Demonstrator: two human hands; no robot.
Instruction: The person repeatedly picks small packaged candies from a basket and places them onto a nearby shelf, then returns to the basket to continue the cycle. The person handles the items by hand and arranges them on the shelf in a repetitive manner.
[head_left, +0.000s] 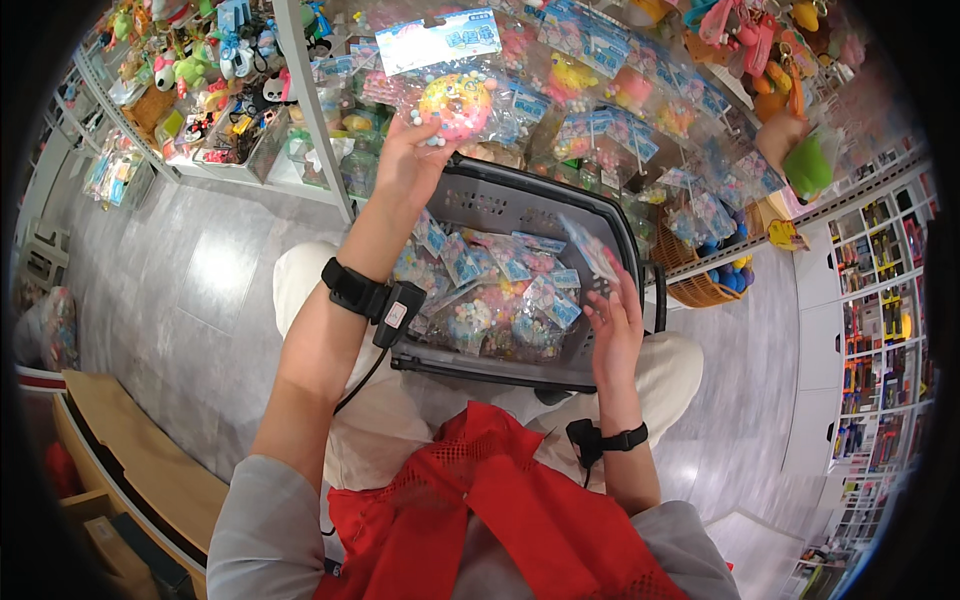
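My left hand (412, 161) grips the lower edge of a clear plastic packet (456, 105) with a blue and white header card and a yellow-pink ring-shaped toy with small beads inside. The packet is in front of the hanging display, above the basket's far left corner. My right hand (619, 315) holds a similar packet (589, 247), tilted and seen nearly edge-on, over the right side of the basket. Between my knees stands a grey plastic shopping basket (525, 201) with a black rim, and many such packets (487, 300) lie heaped in it.
Rows of hanging toy packets (592, 67) fill the rack ahead. A white metal post (315, 112) rises at the left, beside keychains (236, 56) and a wire bin (244, 150). A wicker basket (697, 289) with blue balls stands right. A wooden counter (142, 457) is at lower left.
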